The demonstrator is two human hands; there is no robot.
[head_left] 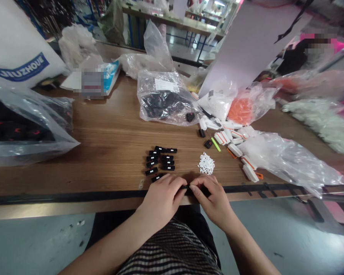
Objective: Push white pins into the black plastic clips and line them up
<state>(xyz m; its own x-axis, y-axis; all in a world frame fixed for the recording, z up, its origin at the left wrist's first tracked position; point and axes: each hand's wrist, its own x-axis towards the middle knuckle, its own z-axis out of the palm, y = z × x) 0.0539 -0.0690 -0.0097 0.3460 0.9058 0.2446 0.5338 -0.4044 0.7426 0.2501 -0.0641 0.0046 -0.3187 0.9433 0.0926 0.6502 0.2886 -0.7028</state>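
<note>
At the table's front edge my left hand (167, 191) pinches a small black plastic part (185, 187) between thumb and fingers. The fingertips of my right hand (212, 194) close together at that part's right end; whatever they pinch is too small to make out. Just beyond my left hand lie two loose columns of similar black parts (167, 162), each showing two white dots. Past my right hand is a little heap of tiny white pieces (206, 164). Most of the held part is hidden by my fingers.
A clear bag of black parts (163, 95) lies further back; another open bag (31, 126) is at left. White cases with orange edges (249, 172), a yellow-green stick (216, 144) and a bag of orange pieces (240, 109) lie to the right. A person (298, 53) is in the background.
</note>
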